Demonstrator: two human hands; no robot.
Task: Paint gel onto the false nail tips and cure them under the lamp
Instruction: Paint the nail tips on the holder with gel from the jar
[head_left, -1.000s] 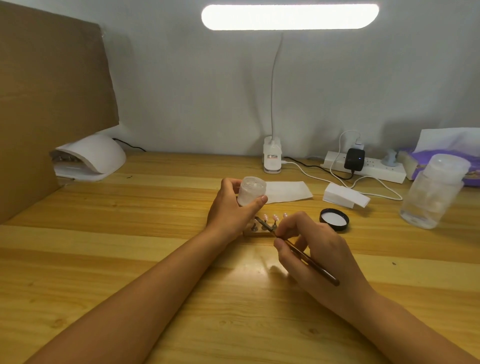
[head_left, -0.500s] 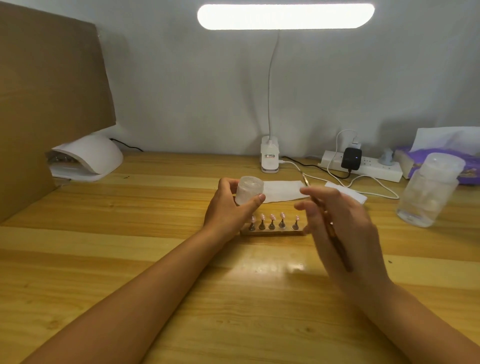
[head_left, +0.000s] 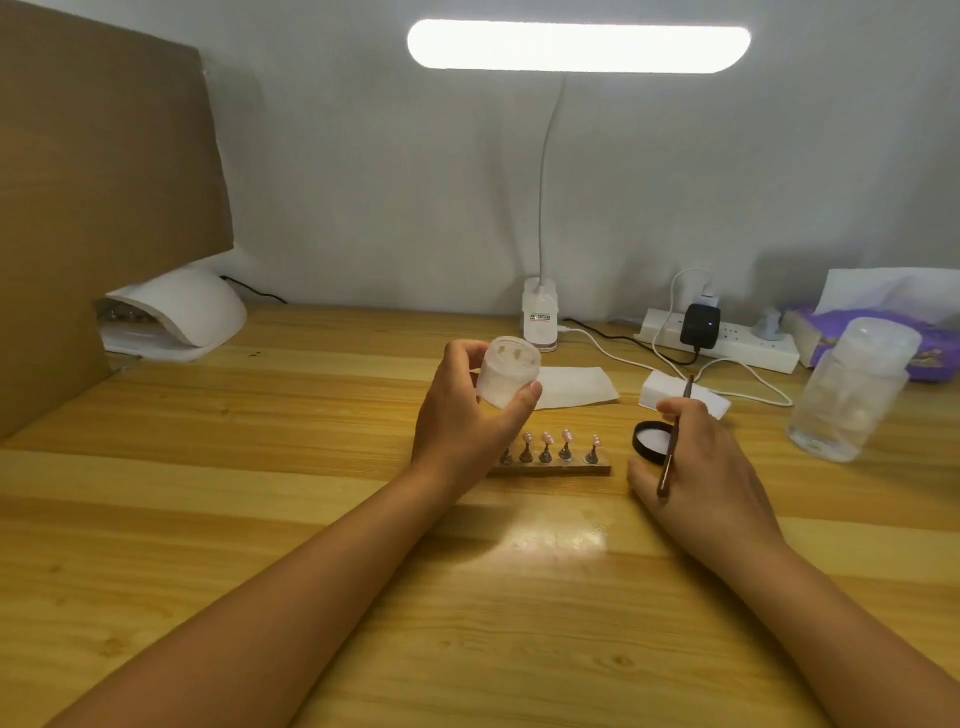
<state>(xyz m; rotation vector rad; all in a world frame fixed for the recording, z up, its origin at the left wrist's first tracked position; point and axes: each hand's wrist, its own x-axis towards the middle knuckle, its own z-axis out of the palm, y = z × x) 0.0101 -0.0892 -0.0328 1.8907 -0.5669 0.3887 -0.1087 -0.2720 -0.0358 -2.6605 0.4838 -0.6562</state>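
Observation:
My left hand (head_left: 462, 421) grips a small frosted gel jar (head_left: 506, 376), lid off, lifted above the desk. Just below and right of it a wooden holder (head_left: 558, 469) carries several pink false nail tips (head_left: 545, 439) on short stands. My right hand (head_left: 696, 467) rests to the right of the holder and holds a thin brown brush (head_left: 670, 457), its bristle end pointing away towards the wall. The jar's black lid (head_left: 649, 441) lies upturned beside my right hand. The white curing lamp (head_left: 176, 317) sits at the far left of the desk.
A brown cardboard panel (head_left: 104, 197) stands on the left. Behind the holder lie a white wipe (head_left: 576, 387) and a white block (head_left: 675, 395). A desk lamp base (head_left: 540, 322), power strip (head_left: 727, 343) with cables, clear pump bottle (head_left: 852, 395) and purple tissue pack (head_left: 852, 332) line the back and right.
My right hand drew the brush away from the nail tips, swung right and came down beside the black lid. My left hand kept the jar raised.

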